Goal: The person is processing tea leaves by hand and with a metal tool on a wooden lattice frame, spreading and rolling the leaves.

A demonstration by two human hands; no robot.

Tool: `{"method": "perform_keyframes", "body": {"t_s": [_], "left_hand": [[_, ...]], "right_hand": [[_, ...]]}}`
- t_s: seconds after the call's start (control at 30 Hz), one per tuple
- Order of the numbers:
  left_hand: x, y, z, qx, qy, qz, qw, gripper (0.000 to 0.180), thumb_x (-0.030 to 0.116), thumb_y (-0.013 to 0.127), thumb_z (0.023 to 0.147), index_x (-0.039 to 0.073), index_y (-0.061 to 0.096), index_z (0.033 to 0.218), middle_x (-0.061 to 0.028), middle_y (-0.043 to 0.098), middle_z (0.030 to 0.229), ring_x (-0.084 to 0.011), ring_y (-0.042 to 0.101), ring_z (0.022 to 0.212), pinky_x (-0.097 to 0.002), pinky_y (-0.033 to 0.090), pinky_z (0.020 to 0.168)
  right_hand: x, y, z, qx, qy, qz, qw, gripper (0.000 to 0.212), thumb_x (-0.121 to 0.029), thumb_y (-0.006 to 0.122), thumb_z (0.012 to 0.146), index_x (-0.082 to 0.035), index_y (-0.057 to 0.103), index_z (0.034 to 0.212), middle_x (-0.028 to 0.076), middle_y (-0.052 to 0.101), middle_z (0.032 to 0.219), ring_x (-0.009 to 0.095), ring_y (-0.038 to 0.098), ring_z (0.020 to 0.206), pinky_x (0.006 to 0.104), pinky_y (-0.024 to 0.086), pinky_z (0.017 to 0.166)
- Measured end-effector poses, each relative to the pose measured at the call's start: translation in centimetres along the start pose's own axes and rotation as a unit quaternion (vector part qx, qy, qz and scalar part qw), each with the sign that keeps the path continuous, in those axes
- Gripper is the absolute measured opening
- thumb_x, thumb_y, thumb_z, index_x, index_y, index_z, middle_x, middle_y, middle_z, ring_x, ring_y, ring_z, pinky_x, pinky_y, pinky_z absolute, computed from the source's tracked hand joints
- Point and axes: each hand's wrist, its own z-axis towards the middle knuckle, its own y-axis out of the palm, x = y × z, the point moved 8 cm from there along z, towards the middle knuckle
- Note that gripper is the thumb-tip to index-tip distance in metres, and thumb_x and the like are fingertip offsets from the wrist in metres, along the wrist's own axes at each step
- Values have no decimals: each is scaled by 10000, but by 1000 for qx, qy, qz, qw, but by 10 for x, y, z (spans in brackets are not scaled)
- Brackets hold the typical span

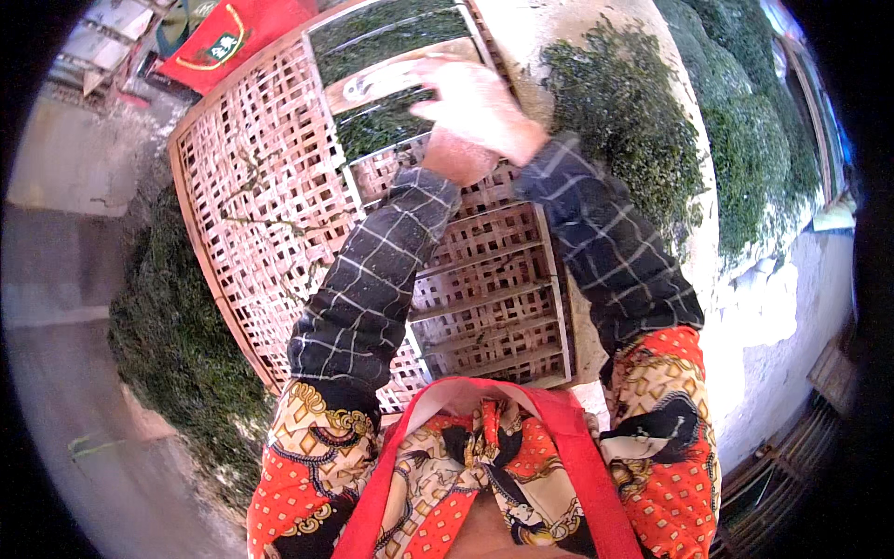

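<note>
My right hand [480,104], bright and slightly smeared, lies over the right end of a pale wooden board [377,84], its thumb on the near side. Most of my left hand [458,156] is hidden beneath the right one; only its wrist area shows, so its fingers cannot be made out. The board crosses a slatted frame [345,177] on a woven bamboo tray [265,168]. Dark green shredded leafy material [382,126] fills the frame's far compartments. Toward me, the near compartments show bare lattice.
Green piles lie left of the tray [186,345] and on a pale surface at right [619,112], with larger heaps [736,130] beyond. A red cloth or bag [223,47] is at the far left. Thin stems [265,224] lie across the tray.
</note>
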Motion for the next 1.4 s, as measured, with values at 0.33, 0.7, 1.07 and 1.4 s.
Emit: {"method": "perform_keyframes", "body": {"t_s": [0.33,0.7,1.07,1.4], "left_hand": [[-207,20,-77,-46,38,-879,473,303,187,580,903,16,599,1153,-211,579,1210,-348,531,1155,-387,416,999],[-181,120,-117,87,-287,-689,660,728,256,566,908,-63,185,1440,-266,215,1491,-403,184,1400,-533,157,1122],[-167,113,-119,62,-201,-634,744,564,326,513,920,44,388,1392,-133,339,1483,-310,281,1388,-572,202,1084],[-168,144,-130,81,-249,-711,652,572,340,490,865,90,390,1369,-150,388,1407,-309,320,1331,-555,236,1050]], "right_hand": [[6,10,20,54,-106,-36,992,127,-180,645,789,-74,674,854,140,622,915,327,622,857,429,502,781],[-47,30,77,104,-167,83,977,218,-224,617,845,-107,699,1010,131,622,849,308,632,835,403,502,768],[-57,58,19,86,-220,6,972,241,-222,567,859,-113,678,1042,82,604,865,248,595,882,370,478,837],[-184,74,27,98,-141,251,952,246,-208,585,911,-23,653,1059,146,584,1094,284,576,1013,364,449,907]]}}
